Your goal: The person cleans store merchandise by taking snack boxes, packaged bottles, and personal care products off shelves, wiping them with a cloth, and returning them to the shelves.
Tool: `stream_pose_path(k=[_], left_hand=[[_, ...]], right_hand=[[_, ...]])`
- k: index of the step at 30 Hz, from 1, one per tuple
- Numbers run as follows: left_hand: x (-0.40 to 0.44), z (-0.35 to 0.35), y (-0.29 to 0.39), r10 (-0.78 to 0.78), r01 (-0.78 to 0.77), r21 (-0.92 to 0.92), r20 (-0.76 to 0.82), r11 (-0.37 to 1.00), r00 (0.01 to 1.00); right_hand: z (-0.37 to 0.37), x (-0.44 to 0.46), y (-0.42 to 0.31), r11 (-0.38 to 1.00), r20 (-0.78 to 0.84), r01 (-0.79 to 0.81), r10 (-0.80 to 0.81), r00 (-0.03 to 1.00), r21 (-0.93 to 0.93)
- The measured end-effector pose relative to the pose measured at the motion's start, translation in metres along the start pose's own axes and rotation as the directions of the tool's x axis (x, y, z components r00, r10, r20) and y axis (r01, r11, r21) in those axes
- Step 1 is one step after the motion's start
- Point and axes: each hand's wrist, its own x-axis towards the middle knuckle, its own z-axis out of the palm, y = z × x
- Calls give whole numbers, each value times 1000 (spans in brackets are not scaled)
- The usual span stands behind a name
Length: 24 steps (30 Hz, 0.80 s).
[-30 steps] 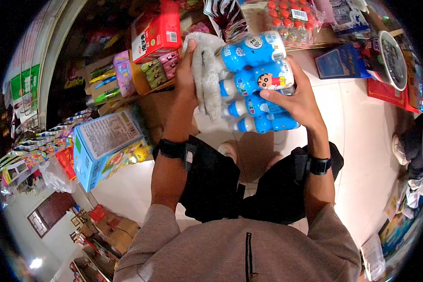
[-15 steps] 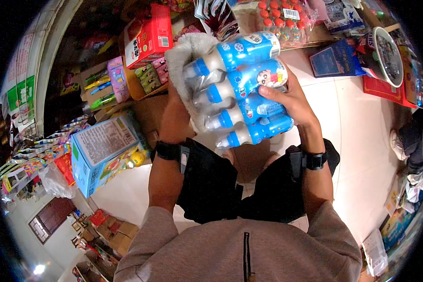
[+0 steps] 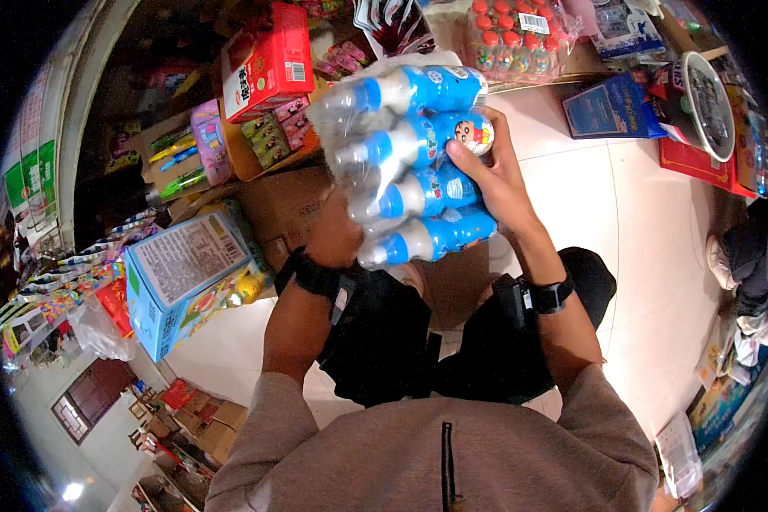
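Your R hand [image 3: 502,183]'s clasped firmly round the base end of the shrink-wrapped blue bottle pack [image 3: 418,143], thumb on top, prob. to steady it. L hand [image 3: 337,232]'s mostly hidden by the cap end; can't tell its grip. Pack's mid-air, nr shelf [image 3: 593,66]'s front edge.

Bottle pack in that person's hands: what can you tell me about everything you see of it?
The bottle pack shows four bottles side by side, apparently in shiny clear plastic. They have blue printed bodies, pale necks, blue collars and clear, domed-looking tops; one bears a cartoon figure. The pack lies tilted in the air, tops toward picture left. The right hand grips its base end, thumb on the near face. The left hand is mostly hidden; I cannot tell whether it touches.
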Motion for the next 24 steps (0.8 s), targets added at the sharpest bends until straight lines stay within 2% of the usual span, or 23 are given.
stream_pose_path(k=[2, 3, 6, 7, 8, 10, 13, 17, 19, 20, 21, 23, 24], left_hand=[[-4, 2, -2, 4, -4, 18, 40, 1000, 999], [-4, 4, -3, 7, -9, 25, 57, 1000, 998], [-3, 13, -3, 8, -8, 0, 102, 1000, 995], [2, 17, -1, 11, -7, -30, 111, 1000, 994], [6, 22, -1, 9, -1, -62, 121, 998, 993], [19, 30, 0, -4, 27, -164, 139, 986, 990], [39, 39, 3, -37, 90, -336, 162, 938, 986], [70, 50, 4, -73, 194, -604, 219, 773, 973], [81, 56, 4, -49, 207, -711, 236, 672, 970], [83, 57, 4, -31, 195, -749, 227, 634, 973], [88, 61, 2, -6, 162, -781, 199, 604, 980], [100, 63, -2, -7, 78, -789, 94, 609, 996], [105, 62, -3, -14, 15, -770, 8, 637, 1000]], right_hand=[[0, 4, 19, 991, -146, 92, -105, 984, -94], [1, 6, 18, 991, -147, 93, -106, 983, -95], [5, 6, 9, 902, -270, 175, -296, 916, -394], [2, 8, 12, 902, -275, 176, -299, 914, -395], [-1, 11, 18, 870, -283, 222, -369, 885, -440], [-2, 14, 17, 803, -278, 285, -477, 834, -523], [6, 13, 8, 783, -307, 308, -524, 794, -541], [17, 9, -17, 772, -316, 315, -544, 777, -552], [14, 2, -30, 477, -36, 383, -661, 749, -791], [15, -1, -34, 625, -31, 428, -587, 809, -653], [16, -2, -34, 625, -31, 429, -587, 809, -652], [18, -5, -35, 811, -72, 399, -470, 880, -428], [17, -6, -37, 851, -36, 354, -398, 917, -388]])
